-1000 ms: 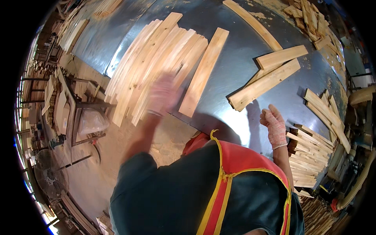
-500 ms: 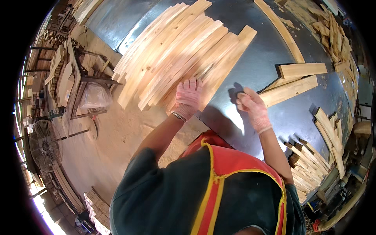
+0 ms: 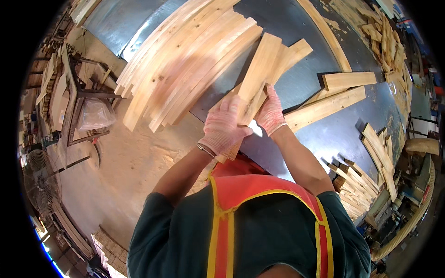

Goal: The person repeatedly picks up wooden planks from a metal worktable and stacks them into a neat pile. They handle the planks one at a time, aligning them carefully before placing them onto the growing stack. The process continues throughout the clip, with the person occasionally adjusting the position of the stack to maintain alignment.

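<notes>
Head view: short wooden boards (image 3: pixel 259 76) in both gloved hands' closed grip, left hand (image 3: pixel 222 127), right hand (image 3: pixel 270 112).

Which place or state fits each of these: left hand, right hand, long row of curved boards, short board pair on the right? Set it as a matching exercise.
1 left hand
2 right hand
3 long curved boards
4 short board pair

a lies on the metal table, right of the hands
b grips the held boards' near end
c fanned side by side, left of the hands
d supports the held boards from the right

1-b, 2-d, 3-c, 4-a
</notes>
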